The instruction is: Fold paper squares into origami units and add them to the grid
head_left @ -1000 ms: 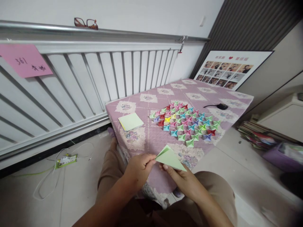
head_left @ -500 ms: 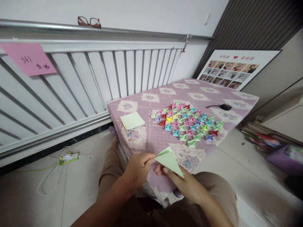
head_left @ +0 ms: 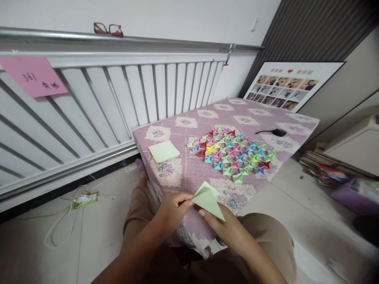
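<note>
A light green sheet of paper (head_left: 209,201), folded across into a triangle with its layers parted at the top, is held over the table's near edge. My left hand (head_left: 174,209) pinches its left corner between thumb and fingers. From below right, my right hand (head_left: 220,223) grips the lower edge, thumb on the near face and fingers hidden behind the paper. Beyond the hands lie rows of small folded paper pieces (head_left: 226,159) in green, pink, red, blue, yellow and purple. A stack of square paper (head_left: 164,151), pale green on top, rests to the left.
The table (head_left: 195,173) has a purple patterned cloth. A black object with a cord (head_left: 278,132) lies at its right. Behind stand a white radiator (head_left: 118,90) and a photo board (head_left: 291,85). Glasses (head_left: 108,30) sit on the pipe. A power strip (head_left: 85,200) lies on the floor.
The folded paper's layers have spread apart at the top, showing more of the back layer. Both hands keep hold of it; the view has shifted slightly.
</note>
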A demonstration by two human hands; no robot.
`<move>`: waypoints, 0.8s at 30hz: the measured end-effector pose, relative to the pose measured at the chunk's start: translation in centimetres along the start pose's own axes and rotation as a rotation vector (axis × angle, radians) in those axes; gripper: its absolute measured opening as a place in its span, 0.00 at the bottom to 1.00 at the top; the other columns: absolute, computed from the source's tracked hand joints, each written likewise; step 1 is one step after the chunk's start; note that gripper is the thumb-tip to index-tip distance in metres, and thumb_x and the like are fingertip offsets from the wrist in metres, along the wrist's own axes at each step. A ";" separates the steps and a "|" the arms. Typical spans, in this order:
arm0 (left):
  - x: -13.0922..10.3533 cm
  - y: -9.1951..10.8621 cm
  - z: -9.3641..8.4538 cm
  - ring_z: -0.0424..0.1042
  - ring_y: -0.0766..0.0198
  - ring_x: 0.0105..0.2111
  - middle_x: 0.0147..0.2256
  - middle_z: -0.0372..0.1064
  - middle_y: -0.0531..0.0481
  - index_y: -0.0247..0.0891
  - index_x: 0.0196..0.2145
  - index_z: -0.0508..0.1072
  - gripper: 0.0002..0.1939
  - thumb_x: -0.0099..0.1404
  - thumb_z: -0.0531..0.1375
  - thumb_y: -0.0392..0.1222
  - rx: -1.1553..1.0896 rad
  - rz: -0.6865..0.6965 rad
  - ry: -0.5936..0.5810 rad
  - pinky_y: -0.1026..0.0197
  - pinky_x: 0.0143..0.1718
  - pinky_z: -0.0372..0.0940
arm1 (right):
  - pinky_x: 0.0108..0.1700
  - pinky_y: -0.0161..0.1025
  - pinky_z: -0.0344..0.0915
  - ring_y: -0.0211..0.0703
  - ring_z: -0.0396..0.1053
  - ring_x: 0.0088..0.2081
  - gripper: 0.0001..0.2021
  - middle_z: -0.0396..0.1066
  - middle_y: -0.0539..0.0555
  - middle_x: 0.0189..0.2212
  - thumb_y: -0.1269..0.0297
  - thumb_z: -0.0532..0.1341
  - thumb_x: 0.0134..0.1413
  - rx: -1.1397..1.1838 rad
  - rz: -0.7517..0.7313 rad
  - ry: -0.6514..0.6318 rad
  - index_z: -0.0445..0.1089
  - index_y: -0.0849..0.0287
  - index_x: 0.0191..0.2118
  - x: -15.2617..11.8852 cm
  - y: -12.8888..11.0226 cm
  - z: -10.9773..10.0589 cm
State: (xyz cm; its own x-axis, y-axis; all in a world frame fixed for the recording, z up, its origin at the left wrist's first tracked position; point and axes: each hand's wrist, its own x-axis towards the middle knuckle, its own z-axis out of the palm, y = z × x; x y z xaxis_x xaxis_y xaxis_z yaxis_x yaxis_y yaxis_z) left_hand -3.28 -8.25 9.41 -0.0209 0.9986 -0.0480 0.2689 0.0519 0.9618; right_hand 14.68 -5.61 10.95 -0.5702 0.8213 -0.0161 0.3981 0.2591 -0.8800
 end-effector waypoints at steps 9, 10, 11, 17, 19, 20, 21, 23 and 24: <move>0.2 -1.6 -0.2 0.67 0.67 0.25 0.27 0.72 0.52 0.36 0.36 0.78 0.13 0.58 0.56 0.40 -0.110 -0.076 -0.152 0.65 0.30 0.63 | 0.39 0.35 0.63 0.43 0.69 0.36 0.12 0.74 0.51 0.33 0.62 0.53 0.61 -0.117 -0.156 -0.059 0.74 0.54 0.41 0.0 -1.2 -0.5; 0.2 -1.7 -0.1 0.67 0.67 0.25 0.26 0.72 0.52 0.36 0.35 0.77 0.12 0.58 0.56 0.41 -0.122 -0.081 -0.161 0.65 0.30 0.63 | 0.39 0.35 0.62 0.43 0.69 0.37 0.12 0.74 0.51 0.34 0.63 0.53 0.61 -0.129 -0.165 -0.060 0.73 0.53 0.42 0.0 -1.3 -0.5; 0.2 -1.8 -0.1 0.67 0.67 0.25 0.25 0.71 0.52 0.36 0.34 0.77 0.11 0.58 0.56 0.40 -0.136 -0.088 -0.164 0.65 0.30 0.63 | 0.40 0.35 0.62 0.43 0.68 0.37 0.12 0.74 0.51 0.35 0.63 0.53 0.60 -0.142 -0.171 -0.057 0.73 0.52 0.42 -0.1 -1.3 -0.5; -0.2 -2.5 0.7 0.64 0.69 0.23 0.22 0.66 0.55 0.34 0.30 0.73 0.09 0.57 0.54 0.39 -0.197 -0.099 -0.133 0.66 0.28 0.60 | 0.39 0.36 0.60 0.43 0.66 0.36 0.11 0.71 0.53 0.31 0.59 0.55 0.60 -0.240 -0.173 0.011 0.72 0.57 0.32 0.1 -1.4 -0.5; -0.3 -2.5 0.8 0.63 0.69 0.23 0.21 0.64 0.55 0.34 0.29 0.73 0.07 0.57 0.55 0.38 -0.200 -0.087 -0.133 0.66 0.28 0.60 | 0.39 0.37 0.60 0.43 0.66 0.36 0.12 0.70 0.54 0.31 0.60 0.54 0.60 -0.265 -0.183 0.041 0.71 0.57 0.31 0.1 -1.3 -0.5; -0.3 -2.5 0.9 0.63 0.69 0.23 0.21 0.64 0.56 0.34 0.29 0.72 0.07 0.56 0.55 0.37 -0.200 -0.082 -0.135 0.66 0.28 0.60 | 0.39 0.37 0.60 0.43 0.66 0.36 0.12 0.70 0.54 0.31 0.60 0.54 0.60 -0.272 -0.189 0.051 0.71 0.58 0.30 0.1 -1.2 -0.5; -0.3 -2.5 0.9 0.63 0.69 0.23 0.21 0.64 0.56 0.34 0.29 0.72 0.06 0.56 0.56 0.37 -0.202 -0.082 -0.137 0.66 0.28 0.59 | 0.39 0.37 0.61 0.43 0.66 0.36 0.11 0.70 0.54 0.31 0.61 0.54 0.60 -0.276 -0.195 0.057 0.71 0.58 0.30 0.1 -1.1 -0.5; -0.3 -2.5 0.9 0.63 0.69 0.23 0.21 0.64 0.56 0.34 0.29 0.72 0.05 0.55 0.56 0.36 -0.204 -0.086 -0.131 0.66 0.27 0.59 | 0.39 0.37 0.61 0.43 0.66 0.36 0.10 0.69 0.54 0.31 0.62 0.55 0.59 -0.277 -0.200 0.060 0.71 0.58 0.31 0.1 -1.0 -0.5; -0.4 -2.5 1.0 0.62 0.69 0.22 0.20 0.63 0.56 0.34 0.29 0.72 0.05 0.55 0.56 0.37 -0.204 -0.087 -0.121 0.66 0.27 0.59 | 0.39 0.37 0.61 0.43 0.66 0.36 0.09 0.69 0.53 0.31 0.63 0.56 0.59 -0.273 -0.198 0.064 0.71 0.57 0.31 0.1 -1.0 -0.5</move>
State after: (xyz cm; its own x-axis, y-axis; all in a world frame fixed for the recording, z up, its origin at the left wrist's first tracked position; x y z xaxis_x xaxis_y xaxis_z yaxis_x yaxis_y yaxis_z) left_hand -3.02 -8.72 6.75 0.0829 0.9847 -0.1530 0.0714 0.1473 0.9865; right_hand 14.59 -5.56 12.05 -0.6129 0.7695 0.1795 0.4667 0.5359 -0.7036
